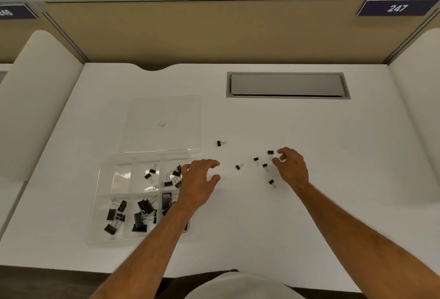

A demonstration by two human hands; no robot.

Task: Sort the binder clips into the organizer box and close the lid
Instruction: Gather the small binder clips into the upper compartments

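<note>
While the wide white desk point(309, 203) bears my clear plastic compartmented organizer box point(104, 203), lid point(164, 113) flat behind, my left hand point(197, 184) hovers spread and empty; my right hand point(291, 165) pinches a small black binder clip point(270, 153) among five loose others.

A dark blue rectangular number plate point(397, 8) on the tan partition wall's upper right corner reads "247" in white. A matching dark blue plate point(14, 12) at the far left, cut by the edge, appears to read "246".
</note>
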